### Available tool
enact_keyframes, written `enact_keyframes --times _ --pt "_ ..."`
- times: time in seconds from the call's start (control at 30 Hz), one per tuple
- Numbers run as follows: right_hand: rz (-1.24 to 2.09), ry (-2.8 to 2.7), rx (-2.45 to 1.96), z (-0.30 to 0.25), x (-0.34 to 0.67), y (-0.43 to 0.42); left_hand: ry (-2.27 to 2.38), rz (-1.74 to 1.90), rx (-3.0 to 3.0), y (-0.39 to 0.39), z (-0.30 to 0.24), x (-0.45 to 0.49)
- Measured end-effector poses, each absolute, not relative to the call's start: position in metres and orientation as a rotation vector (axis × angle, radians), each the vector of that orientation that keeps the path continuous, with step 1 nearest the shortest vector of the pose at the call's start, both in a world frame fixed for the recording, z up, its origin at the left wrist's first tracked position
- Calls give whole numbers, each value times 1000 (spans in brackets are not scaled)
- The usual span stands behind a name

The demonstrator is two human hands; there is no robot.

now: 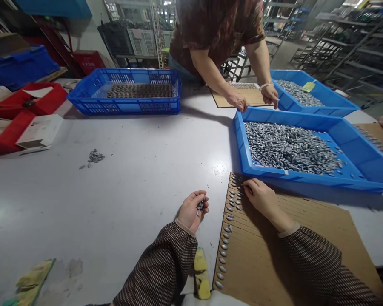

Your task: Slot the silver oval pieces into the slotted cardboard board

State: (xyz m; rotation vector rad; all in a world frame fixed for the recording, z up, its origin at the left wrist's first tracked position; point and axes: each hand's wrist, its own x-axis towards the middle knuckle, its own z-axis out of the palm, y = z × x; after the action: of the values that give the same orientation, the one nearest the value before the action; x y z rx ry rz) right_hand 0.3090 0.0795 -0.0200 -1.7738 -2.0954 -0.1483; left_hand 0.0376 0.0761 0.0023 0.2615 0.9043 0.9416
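Head view: your left hand [193, 209] is curled closed around a few small metal pieces [200, 206] above the grey table [130, 182]. Your right hand [261, 196] presses fingertips (nothing visibly gripped) onto the slotted cardboard board [293, 250], beside the blue tray [360, 157] of loose pieces.

Bright, even overhead light fills the scene. The grey table [115, 191] shows soft glare at centre and lower left. Shadows fall short beneath the blue tray [354, 144] at right of centre. Wide-angle distortion bends the edges; the shelving at upper right looks slightly soft.
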Motion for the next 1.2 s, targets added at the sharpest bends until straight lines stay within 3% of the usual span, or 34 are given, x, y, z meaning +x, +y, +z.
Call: enact_keyframes --times 0.8,1.2 --pt "-57 -2217 -1537 -21 315 85 904 943 255 76 1 38" --pt "9 -2004 -1626 -19 330 100 917 948 254 77 1 38"
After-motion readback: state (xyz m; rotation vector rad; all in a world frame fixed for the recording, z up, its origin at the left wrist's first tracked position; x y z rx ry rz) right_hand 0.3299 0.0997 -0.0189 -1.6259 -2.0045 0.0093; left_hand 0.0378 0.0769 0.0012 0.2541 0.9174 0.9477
